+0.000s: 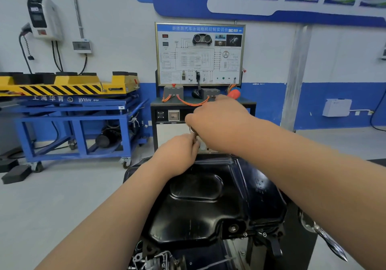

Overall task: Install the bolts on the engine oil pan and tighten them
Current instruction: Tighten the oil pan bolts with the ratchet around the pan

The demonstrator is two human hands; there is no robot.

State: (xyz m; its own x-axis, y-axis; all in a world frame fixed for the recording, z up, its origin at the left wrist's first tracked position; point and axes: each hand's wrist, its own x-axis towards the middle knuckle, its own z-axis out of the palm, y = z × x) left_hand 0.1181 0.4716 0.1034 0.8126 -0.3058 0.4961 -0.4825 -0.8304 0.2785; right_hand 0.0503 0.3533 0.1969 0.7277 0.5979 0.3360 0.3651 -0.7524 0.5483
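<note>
Curling round a short bright steel tool (193,132) at the middle of the frame, the fingers (192,143) of the left hand (177,152) are pinching its lower end. The right hand (217,121) is wrapping over its top from above, knuckles toward the camera. Only a sliver of metal is showing between the two hands, so I cannot tell whether it is a socket driver or a ratchet head, and any bolt beneath it is hidden.

Both hands are working at the far rim of the glossy black pressed-steel oil pan (208,203). The pan is sitting bottom-up on the engine and filling the lower centre of the frame. Along its near flange, at the lower right, small ring-headed bolts (245,234) are sitting in their holes beside a larger drain plug (233,228).

Such bolts are probably handling as light, stiff and slippery pieces that drop easily. I judge they are best pinched by the head and started by fingertip before any tool is bearing on them. The pan itself is looking rigid but thin, so uneven tightening could be pulling its flange out of flat. One hand steadying the tool's head over the bolt while the other is turning seems the sound hold.

Farther out, a chrome handle (325,240) is jutting in at the lower right. A white wiring-diagram panel (200,54) is standing at upper centre, and a blue and yellow lift trolley (69,107) is standing at the left.
</note>
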